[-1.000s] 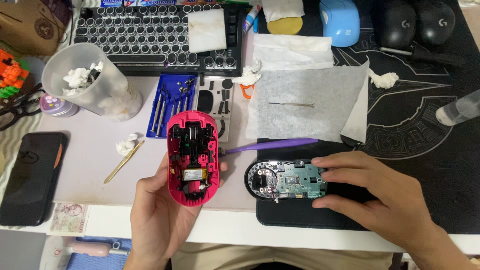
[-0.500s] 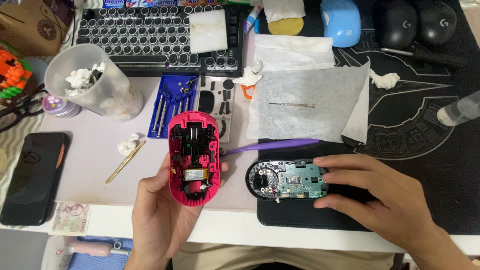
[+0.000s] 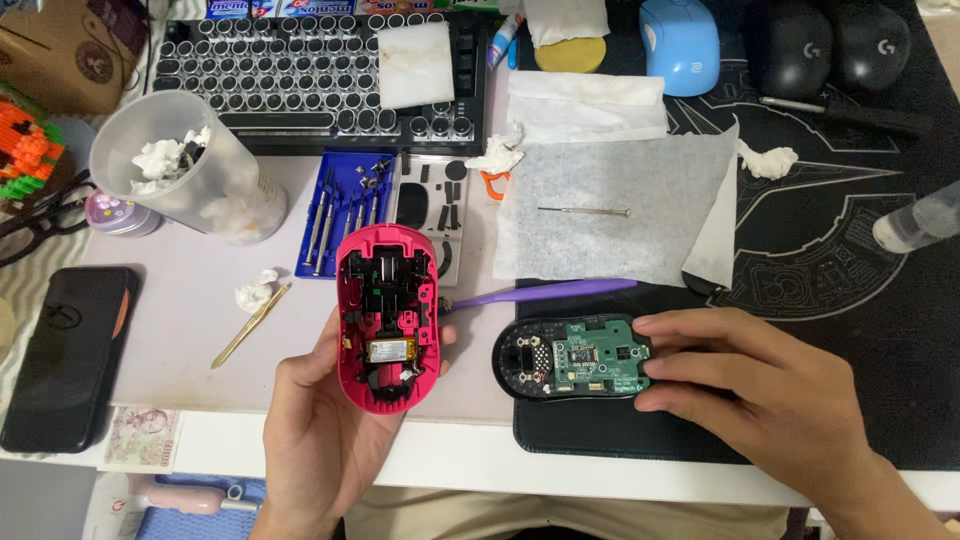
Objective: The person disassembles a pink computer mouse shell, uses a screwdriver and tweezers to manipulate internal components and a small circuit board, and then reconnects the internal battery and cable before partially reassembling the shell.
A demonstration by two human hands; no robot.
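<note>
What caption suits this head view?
Left hand cradles an opened pink mouse shell; right hand steadies its circuit-board base.

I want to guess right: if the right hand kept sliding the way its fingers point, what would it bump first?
The right hand points left, already touching the black mouse base. Beyond it probably comes the pink shell, though depth is unclear.

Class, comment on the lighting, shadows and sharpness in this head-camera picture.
Head view: even, soft overhead light; faint shadows under the left hand and right hand; pink mouse shell and circuit board sharp; black mat detail dim.
</note>
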